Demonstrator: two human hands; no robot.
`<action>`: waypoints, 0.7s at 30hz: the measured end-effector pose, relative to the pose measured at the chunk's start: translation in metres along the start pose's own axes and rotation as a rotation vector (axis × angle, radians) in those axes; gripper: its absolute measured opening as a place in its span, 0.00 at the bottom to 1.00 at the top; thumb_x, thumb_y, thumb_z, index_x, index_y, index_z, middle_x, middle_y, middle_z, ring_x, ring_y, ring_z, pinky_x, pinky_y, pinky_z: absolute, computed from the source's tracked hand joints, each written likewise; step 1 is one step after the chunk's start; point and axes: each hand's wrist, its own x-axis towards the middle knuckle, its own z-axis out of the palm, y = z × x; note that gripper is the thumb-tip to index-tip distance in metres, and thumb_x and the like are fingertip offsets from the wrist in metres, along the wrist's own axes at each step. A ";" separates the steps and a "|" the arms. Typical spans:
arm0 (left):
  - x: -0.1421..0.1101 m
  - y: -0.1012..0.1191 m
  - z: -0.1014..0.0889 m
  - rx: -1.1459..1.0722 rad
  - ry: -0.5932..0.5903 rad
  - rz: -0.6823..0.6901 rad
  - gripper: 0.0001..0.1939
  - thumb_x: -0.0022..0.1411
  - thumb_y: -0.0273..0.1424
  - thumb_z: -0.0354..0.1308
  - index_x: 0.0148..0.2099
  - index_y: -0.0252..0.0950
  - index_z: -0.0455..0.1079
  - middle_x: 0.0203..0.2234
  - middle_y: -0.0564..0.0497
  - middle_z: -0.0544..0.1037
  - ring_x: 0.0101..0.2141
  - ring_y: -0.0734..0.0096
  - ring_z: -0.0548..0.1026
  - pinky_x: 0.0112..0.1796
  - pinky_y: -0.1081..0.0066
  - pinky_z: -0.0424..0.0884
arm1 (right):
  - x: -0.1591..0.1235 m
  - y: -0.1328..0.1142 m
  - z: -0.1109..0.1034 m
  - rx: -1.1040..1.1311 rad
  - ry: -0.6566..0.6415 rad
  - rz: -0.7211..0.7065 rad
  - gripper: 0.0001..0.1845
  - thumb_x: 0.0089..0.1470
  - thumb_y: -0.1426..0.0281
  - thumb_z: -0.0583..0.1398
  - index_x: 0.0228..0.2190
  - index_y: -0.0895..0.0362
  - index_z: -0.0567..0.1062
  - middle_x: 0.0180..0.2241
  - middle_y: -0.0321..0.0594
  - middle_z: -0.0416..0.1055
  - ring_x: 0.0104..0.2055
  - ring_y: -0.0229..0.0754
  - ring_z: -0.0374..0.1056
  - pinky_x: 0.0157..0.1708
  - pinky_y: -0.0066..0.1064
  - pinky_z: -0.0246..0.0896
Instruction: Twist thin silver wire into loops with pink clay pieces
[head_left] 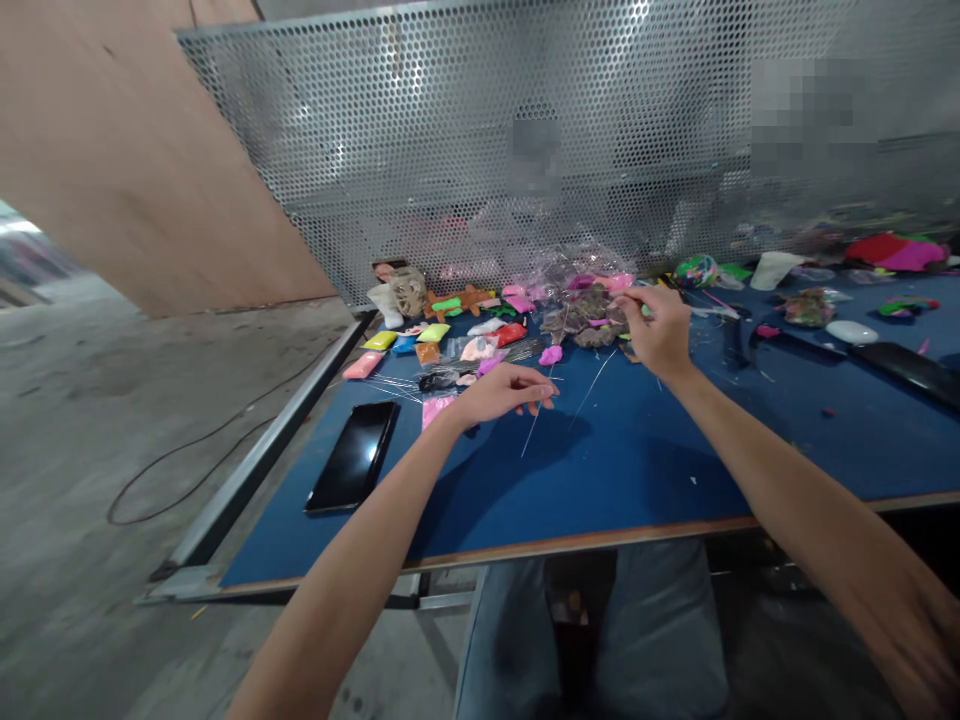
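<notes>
Left hand (510, 393), centre of frame: thumb and fingers pinched on a thin wire (534, 425), this slanting down over bare blue tabletop (585, 480). Second fine strand (592, 387), just right of the first, between the two hands. Right hand (660, 325), right of centre: fingertips drawn together beside a grey-brown clump (596, 315); contents of the pinch too small to tell. Pink lump (551, 355), one, just above left hand. Bundle of wires (397, 388), left of left hand. Soft packets, left of centre: yellow packet (381, 340), pink packet (364, 365), red packet (508, 334). Dark phone-like slab (352, 457), lower left, flat on tabletop. White cup (775, 268), upper right, beyond right hand. White oval piece (853, 331), far right, touching or nearly touching a long black object (911, 370). Perforated metal panel (450, 130), across top of frame.
</notes>
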 end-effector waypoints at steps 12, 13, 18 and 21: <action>0.005 -0.001 -0.001 -0.070 0.505 0.100 0.23 0.63 0.47 0.61 0.49 0.33 0.78 0.39 0.44 0.83 0.34 0.68 0.80 0.29 0.75 0.75 | -0.007 0.000 0.014 0.211 -0.348 0.008 0.30 0.59 0.64 0.60 0.62 0.51 0.64 0.51 0.45 0.73 0.44 0.49 0.71 0.49 0.48 0.68; 0.005 -0.002 -0.002 -0.076 0.529 0.100 0.23 0.62 0.47 0.61 0.49 0.33 0.78 0.39 0.44 0.83 0.34 0.68 0.80 0.29 0.75 0.75 | -0.008 0.002 0.015 0.213 -0.422 0.014 0.26 0.60 0.64 0.60 0.59 0.51 0.68 0.50 0.45 0.75 0.44 0.49 0.72 0.47 0.47 0.69; 0.005 -0.004 -0.005 -0.038 0.584 0.103 0.23 0.61 0.48 0.63 0.47 0.34 0.79 0.39 0.45 0.83 0.37 0.64 0.81 0.30 0.73 0.76 | -0.008 0.009 0.011 0.188 -0.780 0.003 0.13 0.61 0.61 0.58 0.44 0.50 0.80 0.43 0.40 0.79 0.42 0.48 0.74 0.44 0.43 0.68; 0.006 -0.008 -0.005 -0.022 0.594 0.111 0.21 0.60 0.46 0.64 0.46 0.35 0.80 0.39 0.45 0.83 0.37 0.64 0.82 0.30 0.73 0.76 | -0.004 0.018 0.008 0.185 -0.902 0.037 0.13 0.59 0.60 0.60 0.42 0.50 0.81 0.40 0.40 0.80 0.40 0.48 0.75 0.43 0.42 0.68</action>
